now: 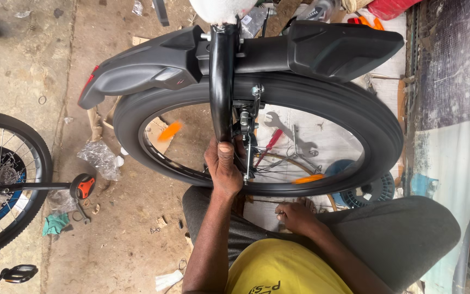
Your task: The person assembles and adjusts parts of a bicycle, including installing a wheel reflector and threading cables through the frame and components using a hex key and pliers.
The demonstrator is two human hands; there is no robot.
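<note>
Bicycle wheel (pixel 257 106) stands upright in black fork (pixel 222 81), before the knees. Left hand (pixel 223 166) fingers clenched on fork leg; right hand (pixel 296 216) fingers curled loosely on the floor sheet, grasping nothing visible. Judged: stiff, moderately heavy; tyre grippy; hold fork or rim, not the thin spokes.

A fat black rubber bicycle tyre (pixel 322 92) is standing before the person, under a black plastic mudguard (pixel 327 49). The left hand (pixel 223 169) is gripping the black metal fork leg (pixel 222 81) crossing the wheel. The right hand (pixel 296 216) is resting below the rim, on the grey-trousered knee (pixel 398 234). A steel spanner (pixel 278 124) is lying behind the spokes.
</note>
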